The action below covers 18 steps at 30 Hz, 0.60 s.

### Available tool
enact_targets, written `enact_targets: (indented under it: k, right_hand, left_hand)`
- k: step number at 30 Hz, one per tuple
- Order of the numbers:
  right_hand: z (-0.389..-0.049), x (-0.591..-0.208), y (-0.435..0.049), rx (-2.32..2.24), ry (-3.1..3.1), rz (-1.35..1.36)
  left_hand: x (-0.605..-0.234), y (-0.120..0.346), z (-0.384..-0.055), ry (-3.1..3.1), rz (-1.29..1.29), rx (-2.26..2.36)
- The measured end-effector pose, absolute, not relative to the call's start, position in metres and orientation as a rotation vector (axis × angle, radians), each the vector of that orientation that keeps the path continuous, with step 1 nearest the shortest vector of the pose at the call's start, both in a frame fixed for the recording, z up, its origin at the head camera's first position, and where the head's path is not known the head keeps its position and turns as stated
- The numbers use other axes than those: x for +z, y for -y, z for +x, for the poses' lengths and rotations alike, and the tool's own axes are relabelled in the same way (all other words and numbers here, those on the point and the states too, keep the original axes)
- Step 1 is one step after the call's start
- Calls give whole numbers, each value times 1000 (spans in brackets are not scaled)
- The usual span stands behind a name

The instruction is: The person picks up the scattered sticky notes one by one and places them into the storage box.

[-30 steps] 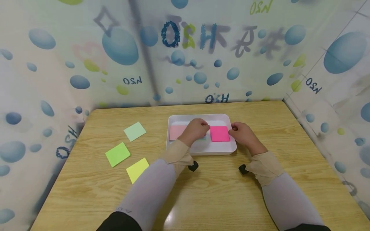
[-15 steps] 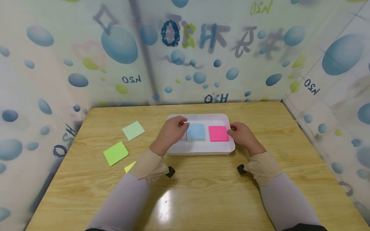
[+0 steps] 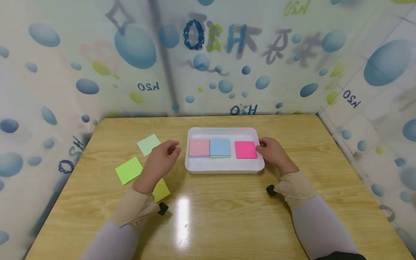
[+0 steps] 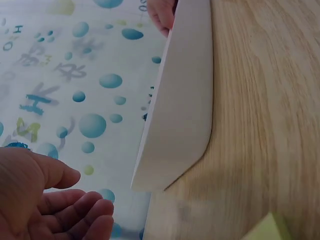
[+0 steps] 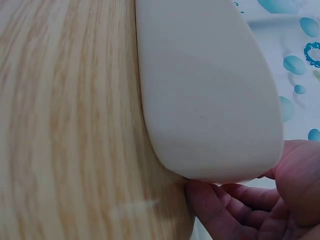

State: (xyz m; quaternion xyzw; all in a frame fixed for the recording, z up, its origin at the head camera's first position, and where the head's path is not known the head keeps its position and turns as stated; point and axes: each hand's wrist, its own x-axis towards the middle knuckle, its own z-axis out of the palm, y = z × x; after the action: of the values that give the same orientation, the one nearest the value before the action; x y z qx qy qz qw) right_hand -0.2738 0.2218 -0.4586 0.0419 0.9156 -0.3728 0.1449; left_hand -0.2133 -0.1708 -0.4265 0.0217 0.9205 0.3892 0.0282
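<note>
Lying near the middle of the white tray (image 3: 224, 167), the blue square (image 3: 220, 147) is left uncovered, with a thin green edge exposed along its near side. The light pink square (image 3: 199, 147) is placed directly to its left, touching it or nearly so; the bright pink square (image 3: 245, 150) is set apart to its right, near the right end wall.

The right end of the tray is pinched by the right hand (image 3: 274, 154), thumb at the rim and fingers curled against the outside; this grip is maintained unchanged. The left hand (image 3: 160, 163) has just been withdrawn from above the tray and is now positioned over the table (image 3: 224, 220), to the left. Its fingers are half curled, its thumb is held apart, and nothing is gripped. By this withdrawal, the blue square is judged to be released and settled in position.

Outside the tray, three papers are laid on the table around the left arm: the pale green paper (image 3: 148, 144), the bright green paper (image 3: 129, 170) and the yellow paper (image 3: 162, 190), which is partly hidden by the wrist.
</note>
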Motion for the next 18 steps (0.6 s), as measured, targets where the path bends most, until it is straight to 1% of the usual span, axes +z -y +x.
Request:
enact_targets:
  k: [5, 9, 18]
  right_hand:
    - [-274, -458, -222, -1061, -2624, 137]
    - [-274, -459, -223, -1066, -2618, 137]
    - [-276, -460, -223, -1069, -2620, 133]
  left_hand:
    - [-430, 196, -206, -2852, 49, 1104]
    - [-432, 213, -202, -2824, 87, 985]
    - [-432, 231, -187, -2756, 166, 679]
